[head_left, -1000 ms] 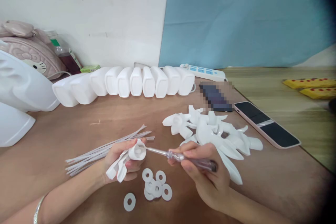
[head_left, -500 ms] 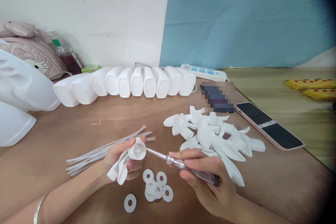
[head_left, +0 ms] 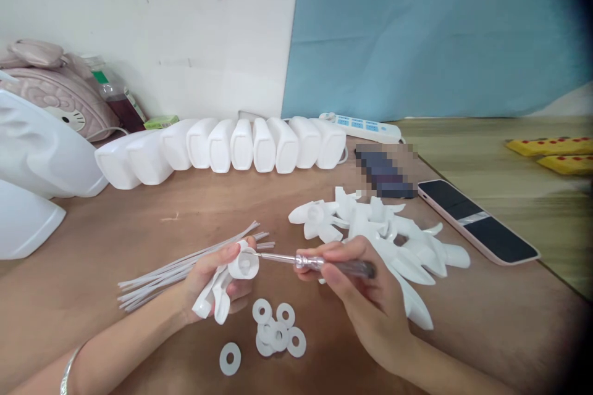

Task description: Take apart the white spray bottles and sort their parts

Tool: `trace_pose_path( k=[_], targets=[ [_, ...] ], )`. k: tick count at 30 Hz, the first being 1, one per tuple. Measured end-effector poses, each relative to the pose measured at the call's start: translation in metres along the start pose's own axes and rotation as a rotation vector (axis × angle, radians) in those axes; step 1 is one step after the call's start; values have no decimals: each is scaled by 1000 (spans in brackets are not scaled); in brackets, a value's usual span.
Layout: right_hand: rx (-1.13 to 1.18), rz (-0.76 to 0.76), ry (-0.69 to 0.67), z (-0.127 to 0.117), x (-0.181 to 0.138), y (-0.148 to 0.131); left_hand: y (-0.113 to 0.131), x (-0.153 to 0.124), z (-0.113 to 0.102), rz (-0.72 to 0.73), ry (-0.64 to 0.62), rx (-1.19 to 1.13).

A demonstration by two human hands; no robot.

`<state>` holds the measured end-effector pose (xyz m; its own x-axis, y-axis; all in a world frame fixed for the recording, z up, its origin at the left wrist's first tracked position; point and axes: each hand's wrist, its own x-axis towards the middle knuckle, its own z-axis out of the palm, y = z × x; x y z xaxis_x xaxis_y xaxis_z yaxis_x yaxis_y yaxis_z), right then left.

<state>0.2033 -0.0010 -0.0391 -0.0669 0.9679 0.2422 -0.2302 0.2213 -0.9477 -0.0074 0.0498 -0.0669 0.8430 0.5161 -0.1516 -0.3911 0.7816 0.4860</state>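
My left hand (head_left: 210,278) is closed round a small white plastic fan part (head_left: 231,278), its round hub turned to the right. My right hand (head_left: 365,302) grips a screwdriver (head_left: 319,264) with a clear handle, held almost level. The metal tip reaches into the hub of the fan part. Just below the hands lie several white washers (head_left: 277,333) on the brown table (head_left: 139,216). A pile of white fan blades (head_left: 384,241) lies behind my right hand.
A bundle of thin white strips (head_left: 185,265) lies left of the hands. A row of white plastic housings (head_left: 222,148) lines the back, with a power strip (head_left: 359,128), a phone (head_left: 477,228), a pink bag (head_left: 60,99) and large white shells (head_left: 32,160) around.
My right hand has lifted the screwdriver handle, so the tool has gone from slanted to nearly level. The left hand has kept hold of the fan part and barely moved.
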Motion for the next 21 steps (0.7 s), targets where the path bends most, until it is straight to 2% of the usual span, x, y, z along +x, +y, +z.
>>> trace_pose_path(
  k=[3,7,10,16,21],
  targets=[
    [-57,-85,-38,-1,-1,-2,0,-1,1,-25,-53,-16],
    [-4,-11,7,-3,2,-2,-1,0,1,-68,-108,-34],
    [19,31,15,-5,6,-3,-1,1,1,-113,-110,-58],
    [-87,-3,-71,-10,12,-10,6,1,-2,-256,-57,-98],
    [18,159,-141,-13,14,-11,10,2,3,-368,-112,30]
  ],
)
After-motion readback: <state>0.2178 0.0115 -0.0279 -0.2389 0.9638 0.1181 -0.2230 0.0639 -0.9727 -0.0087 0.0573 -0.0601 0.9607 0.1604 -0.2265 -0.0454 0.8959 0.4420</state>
